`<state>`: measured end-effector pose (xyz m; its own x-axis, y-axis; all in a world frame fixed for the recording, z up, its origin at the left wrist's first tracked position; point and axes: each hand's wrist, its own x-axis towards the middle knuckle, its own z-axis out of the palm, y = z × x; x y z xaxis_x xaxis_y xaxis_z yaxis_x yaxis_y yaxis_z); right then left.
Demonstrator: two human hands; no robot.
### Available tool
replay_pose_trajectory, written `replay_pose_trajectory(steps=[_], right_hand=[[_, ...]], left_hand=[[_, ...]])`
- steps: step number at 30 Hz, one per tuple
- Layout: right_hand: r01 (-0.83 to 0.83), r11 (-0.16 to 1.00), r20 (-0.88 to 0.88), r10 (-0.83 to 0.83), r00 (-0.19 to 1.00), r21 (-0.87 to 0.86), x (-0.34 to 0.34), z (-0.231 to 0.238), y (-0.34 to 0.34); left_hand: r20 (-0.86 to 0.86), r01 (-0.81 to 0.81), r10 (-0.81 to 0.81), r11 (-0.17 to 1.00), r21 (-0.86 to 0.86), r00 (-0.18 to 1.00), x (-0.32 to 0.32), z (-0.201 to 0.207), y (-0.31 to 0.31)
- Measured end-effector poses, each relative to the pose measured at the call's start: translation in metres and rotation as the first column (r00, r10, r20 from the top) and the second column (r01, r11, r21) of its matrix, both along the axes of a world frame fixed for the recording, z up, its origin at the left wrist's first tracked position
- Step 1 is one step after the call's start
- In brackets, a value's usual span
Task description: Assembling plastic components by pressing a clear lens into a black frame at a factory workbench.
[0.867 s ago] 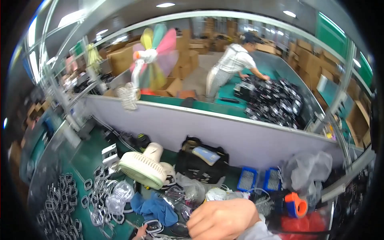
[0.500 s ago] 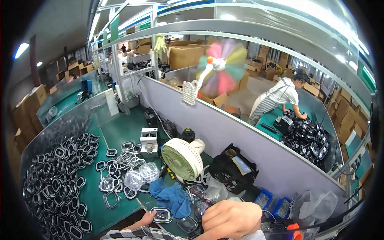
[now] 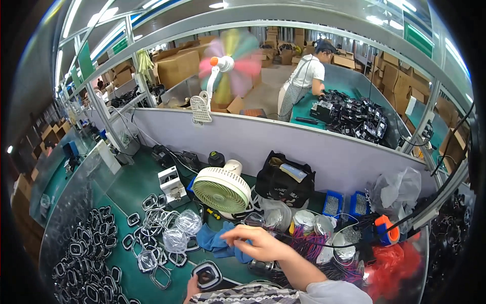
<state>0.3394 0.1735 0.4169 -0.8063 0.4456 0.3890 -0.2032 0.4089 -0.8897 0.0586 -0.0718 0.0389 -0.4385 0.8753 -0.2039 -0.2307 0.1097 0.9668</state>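
Note:
A black rounded-square frame with a silver rim (image 3: 207, 275) is tilted up in my left hand (image 3: 192, 290), which grips it by its left side near the lower edge. My right hand (image 3: 257, 243) reaches across to the left over a crumpled blue cloth (image 3: 215, 244). Its fingers are slightly bent and apart, with nothing seen between them; whether they touch the cloth I cannot tell. Left of the cloth lie several similar frames (image 3: 161, 276), with clear round plastic-wrapped pieces (image 3: 175, 240) among them.
A large heap of frames (image 3: 83, 248) covers the left of the green table. Behind my hands stand a cream fan (image 3: 221, 190), a black bag (image 3: 284, 185) and blue bins of small parts (image 3: 332, 203). Wire bundles (image 3: 310, 245) and an orange tape dispenser (image 3: 387, 230) lie right. A co-worker (image 3: 304, 78) works beyond the partition.
The view has swung to the right. My right hand has moved forward to the blue cloth, and the frame in my left hand has tipped up from lying flatter.

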Motion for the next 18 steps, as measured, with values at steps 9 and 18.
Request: replay_pose_trajectory(steps=[9, 18], right_hand=[[-0.045, 0.821, 0.117, 0.135, 0.984, -0.569, -0.058, -0.078, -0.047], [-0.032, 0.919, 0.235, 0.135, 0.963, -0.393, -0.168, -0.109, -0.096]], left_hand=[[-0.196, 0.067, -0.048, 0.993, 0.094, 0.979, 0.038, 0.238, 0.067], [-0.311, -0.073, 0.091, 0.995, 0.069, 0.946, -0.015, 0.249, -0.006]])
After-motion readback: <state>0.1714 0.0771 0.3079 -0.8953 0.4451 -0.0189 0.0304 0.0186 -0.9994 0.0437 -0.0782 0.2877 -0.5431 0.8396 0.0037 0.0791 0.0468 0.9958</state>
